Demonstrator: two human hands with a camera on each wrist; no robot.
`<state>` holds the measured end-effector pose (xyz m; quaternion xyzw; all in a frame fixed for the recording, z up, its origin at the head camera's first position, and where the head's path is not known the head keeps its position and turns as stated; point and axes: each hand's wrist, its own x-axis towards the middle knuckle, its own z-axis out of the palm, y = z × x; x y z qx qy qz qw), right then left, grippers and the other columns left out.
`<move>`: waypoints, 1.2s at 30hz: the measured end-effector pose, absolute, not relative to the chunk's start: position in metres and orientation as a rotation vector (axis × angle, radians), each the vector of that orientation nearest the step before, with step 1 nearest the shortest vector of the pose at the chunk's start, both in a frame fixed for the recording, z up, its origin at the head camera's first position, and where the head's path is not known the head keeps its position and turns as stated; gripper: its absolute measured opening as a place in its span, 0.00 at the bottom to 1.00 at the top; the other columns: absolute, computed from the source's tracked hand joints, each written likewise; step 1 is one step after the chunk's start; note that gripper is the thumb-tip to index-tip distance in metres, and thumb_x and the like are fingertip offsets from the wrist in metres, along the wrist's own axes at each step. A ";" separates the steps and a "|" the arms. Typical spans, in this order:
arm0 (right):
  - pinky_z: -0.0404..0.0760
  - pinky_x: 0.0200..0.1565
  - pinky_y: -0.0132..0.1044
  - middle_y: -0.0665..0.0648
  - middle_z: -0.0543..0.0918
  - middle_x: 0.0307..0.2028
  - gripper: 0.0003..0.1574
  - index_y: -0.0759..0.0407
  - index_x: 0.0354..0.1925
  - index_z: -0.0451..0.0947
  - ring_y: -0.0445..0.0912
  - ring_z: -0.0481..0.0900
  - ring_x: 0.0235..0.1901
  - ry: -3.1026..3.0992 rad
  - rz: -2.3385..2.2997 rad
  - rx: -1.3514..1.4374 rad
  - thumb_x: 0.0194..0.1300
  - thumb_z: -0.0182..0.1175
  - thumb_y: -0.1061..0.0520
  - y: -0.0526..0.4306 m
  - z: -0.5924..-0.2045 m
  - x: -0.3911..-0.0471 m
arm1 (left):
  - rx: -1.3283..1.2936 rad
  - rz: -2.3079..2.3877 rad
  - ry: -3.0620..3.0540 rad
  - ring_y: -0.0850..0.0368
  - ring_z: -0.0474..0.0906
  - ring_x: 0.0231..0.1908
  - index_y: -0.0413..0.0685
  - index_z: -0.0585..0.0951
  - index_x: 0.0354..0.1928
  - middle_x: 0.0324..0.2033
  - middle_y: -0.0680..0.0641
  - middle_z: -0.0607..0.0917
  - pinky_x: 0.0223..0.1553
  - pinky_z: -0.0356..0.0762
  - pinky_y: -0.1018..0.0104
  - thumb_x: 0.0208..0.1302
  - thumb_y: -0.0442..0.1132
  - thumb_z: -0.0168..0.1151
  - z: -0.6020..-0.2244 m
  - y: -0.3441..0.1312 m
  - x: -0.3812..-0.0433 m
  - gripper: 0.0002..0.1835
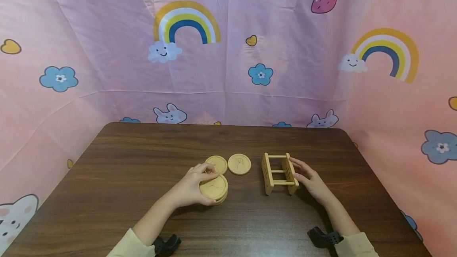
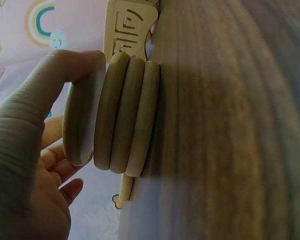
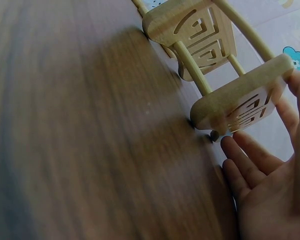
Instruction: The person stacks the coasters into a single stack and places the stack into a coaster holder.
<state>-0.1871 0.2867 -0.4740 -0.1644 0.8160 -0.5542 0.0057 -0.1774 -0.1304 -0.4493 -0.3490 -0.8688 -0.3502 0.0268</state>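
Note:
My left hand [image 1: 192, 185] pinches a round wooden coaster [image 1: 215, 188] with a line drawing on its face. In the left wrist view, that coaster hangs slightly tilted, with a narrow gap to a stack of three coasters [image 2: 126, 117] on the table. A slatted wooden coaster rack [image 1: 267, 174], its side panels cut with a fretwork pattern and joined by rods, stands to the right. My right hand [image 1: 315, 183] is at the rack's right panel, its fingers loosely extended and fingertips at the panel's surface.
Behind the stack, two more coasters lie flat: one coaster [image 1: 218, 164] partly behind my left fingers, another coaster [image 1: 239, 164] beside it. All stand on a dark wooden table [image 1: 143, 150]. A patterned pink cloth [image 1: 228, 102] hangs around its back and sides.

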 end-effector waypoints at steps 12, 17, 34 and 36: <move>0.64 0.55 0.61 0.72 0.65 0.64 0.31 0.66 0.69 0.59 0.65 0.61 0.62 2.536 -1.751 -0.533 0.71 0.52 0.63 0.284 -0.471 -0.186 | -1.116 -1.092 -2.696 0.55 0.65 0.54 0.44 0.78 0.60 0.52 0.57 0.71 0.53 0.60 0.46 0.39 0.49 0.80 -0.458 -0.135 -0.177 0.42; 0.67 0.54 0.55 0.71 0.65 0.64 0.31 0.66 0.69 0.59 0.64 0.62 0.62 2.535 -1.751 -0.538 0.71 0.52 0.63 0.285 -0.471 -0.186 | -1.118 -1.120 -2.692 0.55 0.65 0.55 0.44 0.78 0.60 0.51 0.57 0.71 0.54 0.59 0.45 0.39 0.48 0.80 -0.460 -0.135 -0.178 0.42; 0.70 0.53 0.39 0.70 0.65 0.64 0.31 0.63 0.69 0.61 0.60 0.63 0.61 2.554 -1.731 -0.527 0.71 0.53 0.60 0.285 -0.473 -0.188 | -1.085 -1.229 -2.711 0.52 0.64 0.59 0.46 0.77 0.61 0.54 0.55 0.71 0.57 0.56 0.37 0.41 0.56 0.78 -0.456 -0.142 -0.182 0.43; 0.71 0.52 0.34 0.71 0.65 0.64 0.30 0.64 0.69 0.61 0.59 0.64 0.61 2.548 -1.745 -0.536 0.71 0.53 0.61 0.285 -0.473 -0.187 | -1.054 -1.248 -2.705 0.50 0.65 0.59 0.47 0.77 0.61 0.55 0.54 0.71 0.57 0.59 0.37 0.43 0.58 0.77 -0.454 -0.144 -0.184 0.42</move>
